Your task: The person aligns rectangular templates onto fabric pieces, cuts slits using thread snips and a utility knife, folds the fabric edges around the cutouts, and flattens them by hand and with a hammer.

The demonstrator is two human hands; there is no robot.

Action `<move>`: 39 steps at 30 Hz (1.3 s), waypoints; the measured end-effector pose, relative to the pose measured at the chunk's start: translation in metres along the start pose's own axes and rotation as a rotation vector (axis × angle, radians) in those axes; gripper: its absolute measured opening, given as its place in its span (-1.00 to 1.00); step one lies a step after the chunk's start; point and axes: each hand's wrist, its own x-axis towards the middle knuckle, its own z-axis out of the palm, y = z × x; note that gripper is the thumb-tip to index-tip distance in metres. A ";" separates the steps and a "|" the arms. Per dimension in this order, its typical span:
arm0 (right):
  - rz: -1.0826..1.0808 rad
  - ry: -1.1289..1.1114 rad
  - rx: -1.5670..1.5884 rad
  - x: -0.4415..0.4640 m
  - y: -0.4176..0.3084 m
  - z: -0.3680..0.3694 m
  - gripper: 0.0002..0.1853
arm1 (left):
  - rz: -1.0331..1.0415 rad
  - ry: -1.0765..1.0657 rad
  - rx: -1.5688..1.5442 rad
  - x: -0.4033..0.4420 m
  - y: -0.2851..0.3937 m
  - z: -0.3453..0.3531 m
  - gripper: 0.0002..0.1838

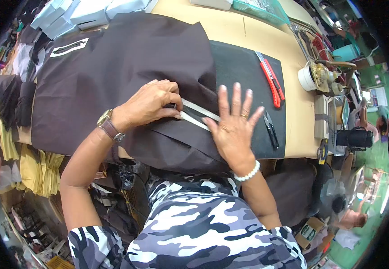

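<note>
A large piece of dark brown fabric [114,67] covers the left and middle of the table. Across it, between my hands, runs a slit edged with white strips [196,123], with dark material inside. My left hand [152,104], a watch on its wrist, pinches the fabric at the slit's left end. At the right end my right hand [235,130] lies flat, fingers spread, its thumb by the white edge; a beaded bracelet circles that wrist. Another white-edged dark slit [69,47] shows in the fabric's upper left.
Right of the fabric, a red utility knife [271,80] and thread snips [270,130] lie on a dark cutting mat [248,62]. Light blue bundles [91,13] and a green tray [261,11] stand at the back. Yellow cloth [40,172] hangs left; scissors [322,151] hang at the right edge.
</note>
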 end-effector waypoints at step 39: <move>-0.695 -0.133 0.417 0.200 0.000 0.032 -0.77 | -0.165 0.384 0.249 -0.081 0.106 0.100 -0.36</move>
